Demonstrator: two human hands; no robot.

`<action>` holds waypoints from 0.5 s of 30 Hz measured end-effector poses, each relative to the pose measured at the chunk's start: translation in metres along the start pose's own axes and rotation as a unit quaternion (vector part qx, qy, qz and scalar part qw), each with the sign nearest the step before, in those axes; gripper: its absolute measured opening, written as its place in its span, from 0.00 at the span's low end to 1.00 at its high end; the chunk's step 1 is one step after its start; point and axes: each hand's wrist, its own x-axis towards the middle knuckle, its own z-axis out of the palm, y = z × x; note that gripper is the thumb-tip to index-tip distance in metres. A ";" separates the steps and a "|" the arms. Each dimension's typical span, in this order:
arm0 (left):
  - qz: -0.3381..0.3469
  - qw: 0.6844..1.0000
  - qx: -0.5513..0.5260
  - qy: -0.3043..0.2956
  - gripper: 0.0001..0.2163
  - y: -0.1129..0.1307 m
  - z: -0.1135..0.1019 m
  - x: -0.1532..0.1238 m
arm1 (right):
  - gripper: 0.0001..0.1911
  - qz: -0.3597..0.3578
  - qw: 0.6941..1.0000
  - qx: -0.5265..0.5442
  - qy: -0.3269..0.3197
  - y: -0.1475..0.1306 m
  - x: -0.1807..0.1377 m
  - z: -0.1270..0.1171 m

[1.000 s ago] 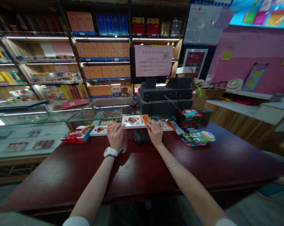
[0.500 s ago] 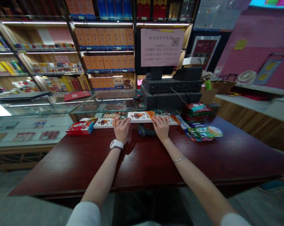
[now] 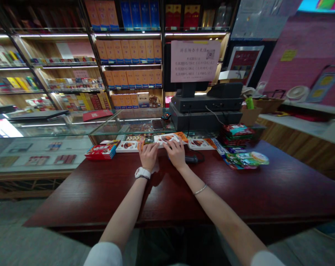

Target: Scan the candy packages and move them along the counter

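Note:
A white and orange food box (image 3: 167,137) with a brown food picture lies at the back of the dark red table, turned at a slight angle. My left hand (image 3: 149,156), with a white watch on the wrist, has its fingers closed at the box's front left corner. Over the front edge bend the fingers of my right hand (image 3: 176,153), thumb close to the left hand. Similar boxes lie on both sides, a left box (image 3: 127,146) and a right box (image 3: 200,144). A black barcode scanner (image 3: 192,159) is partly hidden behind my right hand.
Red snack packs (image 3: 101,150) are stacked at the left. On the right lie green packets (image 3: 246,159) and a pile of red packets (image 3: 236,135). Behind the table stand a glass counter (image 3: 123,120) and a dark cash register (image 3: 205,111) with a paper sign (image 3: 195,61).
My right hand has slid left along the box, from its right end toward my left hand. The box now sits at more of an angle. The view has shifted slightly.

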 end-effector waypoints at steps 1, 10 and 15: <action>0.011 1.000 -0.005 0.011 0.12 0.000 0.001 0.000 | 0.15 -0.008 1.000 -0.005 0.018 0.001 -0.001 0.001; 0.009 0.999 -0.044 0.025 0.10 0.004 0.008 0.003 | 0.17 0.014 0.998 0.031 0.051 0.025 -0.011 -0.003; -0.029 0.998 -0.052 0.011 0.11 -0.009 0.011 0.002 | 0.18 0.009 0.995 0.067 0.069 0.025 -0.012 -0.006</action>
